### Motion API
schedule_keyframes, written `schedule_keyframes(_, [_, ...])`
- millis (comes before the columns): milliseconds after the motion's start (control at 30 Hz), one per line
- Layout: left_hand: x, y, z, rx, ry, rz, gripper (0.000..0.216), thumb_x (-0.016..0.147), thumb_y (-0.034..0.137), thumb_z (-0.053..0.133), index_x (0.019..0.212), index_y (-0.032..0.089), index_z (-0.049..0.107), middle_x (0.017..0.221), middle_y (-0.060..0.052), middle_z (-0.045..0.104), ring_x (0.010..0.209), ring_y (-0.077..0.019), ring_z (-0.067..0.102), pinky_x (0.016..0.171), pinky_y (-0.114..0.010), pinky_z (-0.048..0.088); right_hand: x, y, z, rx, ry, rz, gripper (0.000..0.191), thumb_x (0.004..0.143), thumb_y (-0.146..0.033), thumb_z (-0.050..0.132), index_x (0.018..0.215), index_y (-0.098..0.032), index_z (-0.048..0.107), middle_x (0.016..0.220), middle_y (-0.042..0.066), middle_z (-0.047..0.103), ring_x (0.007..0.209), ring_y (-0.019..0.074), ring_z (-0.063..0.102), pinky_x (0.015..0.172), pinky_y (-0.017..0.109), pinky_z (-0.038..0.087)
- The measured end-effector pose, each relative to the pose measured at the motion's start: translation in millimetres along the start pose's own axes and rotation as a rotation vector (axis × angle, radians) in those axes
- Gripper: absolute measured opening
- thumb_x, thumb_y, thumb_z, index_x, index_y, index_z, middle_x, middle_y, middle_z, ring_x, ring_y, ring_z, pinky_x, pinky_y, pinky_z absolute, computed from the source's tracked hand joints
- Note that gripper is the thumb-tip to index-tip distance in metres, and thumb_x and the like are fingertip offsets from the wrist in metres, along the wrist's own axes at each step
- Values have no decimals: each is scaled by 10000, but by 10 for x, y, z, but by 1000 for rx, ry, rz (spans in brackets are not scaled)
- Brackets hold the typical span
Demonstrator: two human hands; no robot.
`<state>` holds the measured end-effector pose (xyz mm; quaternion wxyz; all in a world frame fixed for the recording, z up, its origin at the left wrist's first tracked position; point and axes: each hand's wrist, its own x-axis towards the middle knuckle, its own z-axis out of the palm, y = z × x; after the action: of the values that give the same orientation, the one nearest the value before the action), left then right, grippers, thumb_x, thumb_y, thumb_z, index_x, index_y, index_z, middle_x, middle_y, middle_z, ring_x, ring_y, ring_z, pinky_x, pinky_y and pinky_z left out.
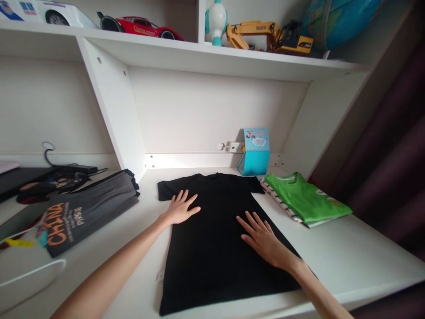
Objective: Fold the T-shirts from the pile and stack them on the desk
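Black shirt [212, 257] partly hidden under right hand [260, 237]; globe [347, 20] cropped.

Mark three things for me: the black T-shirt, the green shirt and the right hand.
Black T-shirt [214, 246]: head view, on the middle of its body.
Green shirt [302, 197]: head view, on its folded upper face.
Right hand [263, 239]: head view, on the back of the hand.

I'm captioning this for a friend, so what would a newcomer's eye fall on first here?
First, the black T-shirt spread flat on the white desk, with the left hand and right hand on it. Next, the bright green shirt folded at the right, and the red toy car on the shelf above.
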<state>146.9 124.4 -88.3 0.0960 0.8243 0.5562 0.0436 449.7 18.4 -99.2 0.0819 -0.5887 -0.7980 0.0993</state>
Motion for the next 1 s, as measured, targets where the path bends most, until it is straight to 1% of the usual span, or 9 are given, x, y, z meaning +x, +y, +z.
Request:
schedule_keyframes(100, [-38, -114, -6, 67, 27, -30, 771, 777, 742, 234, 1413, 306, 233, 1490, -126, 171, 1350, -379, 96, 1037, -548, 95, -181, -30, 104, -52, -26, 90, 565, 886, -558, 278, 1409, -362, 191, 1502, 50, 101, 1347, 323, 22, 1033, 584, 192])
schedule_keyframes(167, [-19, -122, -31, 115, 61, -47, 764, 791, 730, 212, 1391, 270, 317, 1446, -156, 293, 1319, -393, 218, 1030, -571, 61, -282, -31, 22, -48, -52, 108, 589, 865, -569, 330, 1404, -364, 209, 1495, 64, 122, 1341, 340, 44, 1019, 578, 236])
schedule_keyframes(233, [55, -92, -33, 145, 139, -68, 717, 843, 668, 166, 1363, 225, 384, 1397, -167, 381, 1297, -374, 284, 1032, -573, 38, -283, -17, -163, -10, -127, 90, 614, 832, -562, 415, 1392, -350, 275, 1468, 84, 231, 1331, 354, 147, 1009, 551, 285])
schedule_keyframes(333, [205, -50, 14, 115, 182, -52, 663, 876, 615, 148, 1383, 234, 340, 1446, -130, 307, 1340, -344, 188, 1041, -552, 79, -3, -2, -492, 49, -185, 27, 538, 845, -488, 427, 1340, -276, 426, 1325, 105, 486, 1225, 327, 425, 988, 472, 357])
schedule_keyframes(433, [284, -59, 67, 53, 79, -24, 689, 842, 669, 161, 1413, 293, 241, 1497, -96, 171, 1357, -362, 87, 1025, -576, 114, 576, -43, -631, 24, -148, -29, 497, 891, -420, 349, 1313, -186, 468, 1293, 113, 519, 1192, 272, 470, 999, 403, 347])
schedule_keyframes(600, [252, -91, 72, 45, 69, -21, 707, 824, 694, 147, 1420, 318, 202, 1503, -89, 140, 1358, -367, 61, 1023, -593, 105, 1655, -220, -308, -6, -91, 39, 576, 904, -498, 287, 1398, -203, 309, 1495, 106, 168, 1360, 308, 128, 1039, 513, 203])
schedule_keyframes(700, [230, -90, 63, 38, 78, -20, 712, 819, 700, 138, 1416, 321, 216, 1502, -83, 151, 1356, -372, 58, 1027, -592, 109, 2101, -274, -60, -1, -61, 82, 590, 901, -554, 218, 1421, -276, 222, 1515, 56, 83, 1370, 305, 31, 1035, 554, 143])
schedule_keyframes(867, [241, -129, 27, 1, 80, -68, 738, 778, 746, 168, 1408, 366, 214, 1507, -45, 144, 1336, -432, 22, 1021, -612, 102, 2469, -141, 157, -7, -48, 179, 660, 848, -662, 172, 1425, -342, 164, 1518, 23, 70, 1354, 370, 18, 1003, 624, 93])
schedule_keyframes(1000, [285, -230, 5, -19, 55, -129, 794, 732, 788, 207, 1411, 379, 181, 1512, -24, 126, 1323, -465, -1, 1001, -654, 69, 2572, -3, 218, -9, -35, 192, 682, 817, -708, 162, 1418, -386, 140, 1519, -21, 52, 1364, 329, 7, 1029, 587, 76])
